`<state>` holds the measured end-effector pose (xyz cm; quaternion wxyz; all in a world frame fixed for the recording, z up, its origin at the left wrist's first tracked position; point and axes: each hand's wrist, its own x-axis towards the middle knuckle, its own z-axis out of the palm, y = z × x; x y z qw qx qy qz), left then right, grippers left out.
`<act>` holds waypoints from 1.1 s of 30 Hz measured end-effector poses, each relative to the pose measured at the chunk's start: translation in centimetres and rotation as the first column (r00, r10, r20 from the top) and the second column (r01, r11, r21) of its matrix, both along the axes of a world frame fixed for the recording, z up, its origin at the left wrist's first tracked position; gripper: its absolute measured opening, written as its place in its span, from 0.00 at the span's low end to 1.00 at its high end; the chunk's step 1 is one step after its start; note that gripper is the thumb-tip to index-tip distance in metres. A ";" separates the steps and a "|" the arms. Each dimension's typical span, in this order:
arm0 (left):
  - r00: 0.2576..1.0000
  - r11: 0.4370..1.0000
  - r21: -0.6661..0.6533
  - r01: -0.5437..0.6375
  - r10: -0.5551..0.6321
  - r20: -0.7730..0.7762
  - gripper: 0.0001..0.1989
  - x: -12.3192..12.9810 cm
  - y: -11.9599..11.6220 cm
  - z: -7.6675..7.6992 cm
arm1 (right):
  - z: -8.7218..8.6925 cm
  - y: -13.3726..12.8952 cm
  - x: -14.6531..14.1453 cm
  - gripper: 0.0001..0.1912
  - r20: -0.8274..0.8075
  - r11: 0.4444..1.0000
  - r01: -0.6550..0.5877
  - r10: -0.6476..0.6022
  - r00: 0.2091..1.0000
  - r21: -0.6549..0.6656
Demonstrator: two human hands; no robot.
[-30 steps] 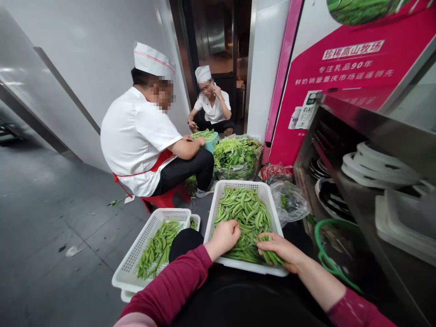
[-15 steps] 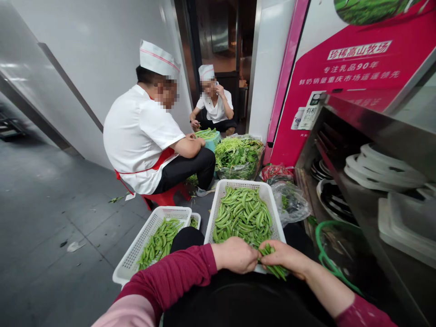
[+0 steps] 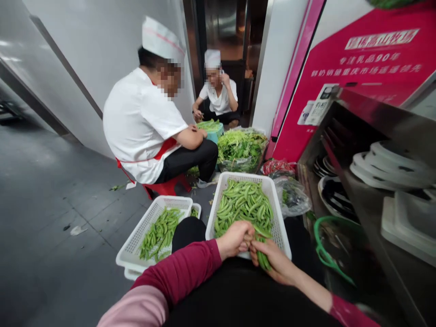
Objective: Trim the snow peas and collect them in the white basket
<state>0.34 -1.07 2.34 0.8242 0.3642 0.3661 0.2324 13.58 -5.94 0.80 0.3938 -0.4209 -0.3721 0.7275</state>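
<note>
Two large white baskets hold green pea pods (image 3: pixel 242 204): one basket (image 3: pixel 282 230) lies across the person's lap, the other basket (image 3: pixel 131 247) to the left, with more white plastic showing beyond and below its rim. The pods are too many to count: smooth, bright green, slightly curved, tapering at the ends, heaped in the lap basket and sparser in the left one.

The right hand (image 3: pixel 272 260) is closed around a small bunch of pods. The left hand (image 3: pixel 235 238) meets it with curled fingers; whether these pinch a pod, I cannot tell.

Two co-workers in white hats sit ahead, one (image 3: pixel 139 118) on a red stool (image 3: pixel 166 186), the other (image 3: pixel 220 95) beyond. One pink panel (image 3: pixel 299 141) reads "专注乳品90年" and "鲜奶销量重庆市场遥遥领先"; its top line is blurred. One green basket (image 3: pixel 322 254) stands at right.
</note>
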 end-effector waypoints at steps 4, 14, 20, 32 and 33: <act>0.990 0.985 -0.133 -0.106 0.117 0.078 0.07 -0.1 -0.3 -1.7 | -1.4 0.3 -0.6 0.13 -0.160 0.986 0.114 -0.133 0.978 -0.125; 0.982 0.982 -0.021 0.189 -0.189 0.024 0.08 -2.1 3.4 0.3 | -0.1 4.6 3.2 0.13 0.388 0.893 0.344 -0.438 0.811 0.289; 0.964 0.964 0.004 0.264 -0.264 -0.023 0.08 -2.0 3.4 0.3 | 0.1 5.1 3.1 0.16 0.084 1.000 -0.006 0.009 0.996 -0.031; 0.969 0.977 0.144 0.156 -0.124 -0.212 0.04 -1.1 -0.3 -2.5 | -1.7 7.3 5.4 0.08 0.265 0.847 0.531 -0.505 0.822 -0.033; 0.963 0.971 0.163 0.178 -0.137 -0.232 0.04 -1.2 -0.7 -2.8 | -1.6 8.3 6.8 0.06 0.272 0.856 0.517 -0.490 0.828 -0.033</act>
